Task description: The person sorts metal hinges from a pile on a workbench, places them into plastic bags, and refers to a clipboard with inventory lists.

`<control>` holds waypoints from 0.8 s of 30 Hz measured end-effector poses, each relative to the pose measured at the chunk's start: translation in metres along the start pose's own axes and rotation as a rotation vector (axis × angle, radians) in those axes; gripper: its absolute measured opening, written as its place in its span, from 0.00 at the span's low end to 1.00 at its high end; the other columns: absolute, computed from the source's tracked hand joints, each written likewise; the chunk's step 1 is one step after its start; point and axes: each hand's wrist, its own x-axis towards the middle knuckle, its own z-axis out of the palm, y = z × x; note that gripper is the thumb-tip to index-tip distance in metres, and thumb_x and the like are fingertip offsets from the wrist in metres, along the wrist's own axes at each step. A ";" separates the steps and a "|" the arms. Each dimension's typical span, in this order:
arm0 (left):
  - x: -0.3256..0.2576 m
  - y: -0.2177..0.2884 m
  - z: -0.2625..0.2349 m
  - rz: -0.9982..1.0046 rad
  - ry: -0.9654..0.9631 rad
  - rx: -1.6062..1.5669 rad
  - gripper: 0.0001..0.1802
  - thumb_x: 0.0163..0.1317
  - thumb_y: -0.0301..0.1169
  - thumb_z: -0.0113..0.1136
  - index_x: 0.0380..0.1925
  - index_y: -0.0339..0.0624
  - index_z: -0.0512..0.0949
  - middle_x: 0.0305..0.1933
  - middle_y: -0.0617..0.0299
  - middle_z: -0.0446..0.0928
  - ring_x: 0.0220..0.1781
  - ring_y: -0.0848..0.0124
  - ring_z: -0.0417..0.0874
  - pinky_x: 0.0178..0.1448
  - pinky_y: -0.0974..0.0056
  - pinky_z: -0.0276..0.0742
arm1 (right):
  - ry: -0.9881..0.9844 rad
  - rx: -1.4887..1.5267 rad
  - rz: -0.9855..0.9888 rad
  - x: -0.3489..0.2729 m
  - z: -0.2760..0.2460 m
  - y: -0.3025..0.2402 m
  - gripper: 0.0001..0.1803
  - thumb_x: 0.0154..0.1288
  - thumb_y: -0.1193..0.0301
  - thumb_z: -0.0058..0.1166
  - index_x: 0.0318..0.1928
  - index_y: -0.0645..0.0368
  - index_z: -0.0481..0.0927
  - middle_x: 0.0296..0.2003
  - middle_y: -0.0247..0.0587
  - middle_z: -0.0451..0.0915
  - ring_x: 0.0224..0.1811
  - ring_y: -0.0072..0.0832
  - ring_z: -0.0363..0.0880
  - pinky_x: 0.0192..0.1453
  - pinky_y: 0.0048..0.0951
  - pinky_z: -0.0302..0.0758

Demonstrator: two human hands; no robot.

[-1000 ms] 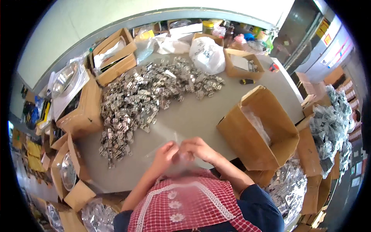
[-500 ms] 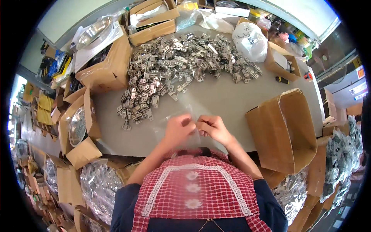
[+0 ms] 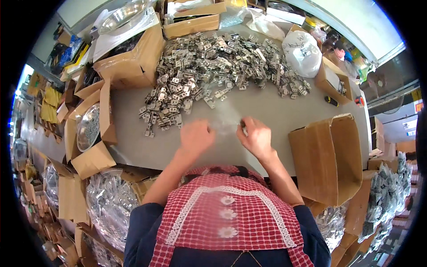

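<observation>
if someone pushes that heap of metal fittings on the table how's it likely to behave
The heap of metal fittings would probably shift piecemeal, since its pieces lie loose and overlapping. Each piece would likely feel stiff, given its shiny metal look. Rolling seems unlikely: most look flat and angular.

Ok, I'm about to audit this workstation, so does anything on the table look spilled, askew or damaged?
Only the metal parts stand out: they lie loose in a jumbled heap on the table, uncontained, so it could pass for a spill, though it may be deliberate. I see no clear damage.
</observation>
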 end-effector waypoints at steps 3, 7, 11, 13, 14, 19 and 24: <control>-0.002 0.002 0.007 0.193 0.042 0.068 0.10 0.51 0.35 0.60 0.26 0.38 0.77 0.20 0.54 0.77 0.26 0.50 0.81 0.32 0.50 0.78 | -0.037 -0.056 -0.201 0.016 0.015 -0.016 0.26 0.54 0.75 0.56 0.57 0.58 0.72 0.54 0.46 0.77 0.45 0.47 0.81 0.47 0.42 0.80; -0.004 0.010 0.002 0.052 -0.180 -0.014 0.16 0.55 0.37 0.57 0.38 0.37 0.76 0.28 0.45 0.80 0.29 0.48 0.83 0.34 0.49 0.80 | -0.168 0.181 -0.094 0.029 0.036 -0.011 0.19 0.57 0.77 0.51 0.51 0.59 0.75 0.48 0.50 0.79 0.40 0.48 0.82 0.41 0.43 0.81; -0.003 -0.018 0.012 -0.126 -0.220 0.003 0.15 0.61 0.37 0.56 0.42 0.38 0.71 0.27 0.46 0.81 0.28 0.47 0.83 0.33 0.46 0.78 | -0.164 0.624 0.284 0.049 0.056 0.006 0.12 0.60 0.76 0.51 0.44 0.64 0.79 0.39 0.50 0.84 0.32 0.45 0.85 0.37 0.41 0.82; -0.003 -0.044 0.019 -0.176 -0.180 -0.002 0.15 0.63 0.37 0.54 0.42 0.38 0.69 0.26 0.46 0.81 0.28 0.46 0.83 0.33 0.45 0.77 | -0.204 0.948 0.397 0.058 0.060 0.009 0.13 0.60 0.74 0.54 0.45 0.65 0.79 0.40 0.48 0.84 0.31 0.43 0.86 0.36 0.41 0.83; -0.001 -0.054 0.017 -0.198 -0.164 0.002 0.15 0.63 0.37 0.53 0.43 0.37 0.69 0.25 0.44 0.80 0.28 0.46 0.83 0.34 0.44 0.78 | -0.265 0.960 0.399 0.062 0.063 0.013 0.15 0.60 0.73 0.55 0.47 0.65 0.78 0.41 0.47 0.84 0.33 0.41 0.87 0.38 0.41 0.83; 0.007 -0.076 -0.002 -0.252 0.006 0.000 0.14 0.66 0.35 0.49 0.46 0.37 0.68 0.24 0.44 0.80 0.27 0.44 0.83 0.35 0.42 0.78 | -0.475 1.234 0.464 0.093 0.067 0.031 0.27 0.61 0.71 0.58 0.60 0.66 0.71 0.52 0.46 0.79 0.42 0.34 0.85 0.47 0.35 0.81; 0.007 -0.096 0.008 -0.268 0.001 0.101 0.13 0.66 0.33 0.50 0.45 0.37 0.68 0.24 0.45 0.80 0.26 0.45 0.83 0.33 0.44 0.78 | -0.281 -0.023 -0.006 0.120 0.104 0.090 0.28 0.61 0.66 0.57 0.60 0.61 0.68 0.46 0.52 0.79 0.41 0.46 0.83 0.46 0.44 0.79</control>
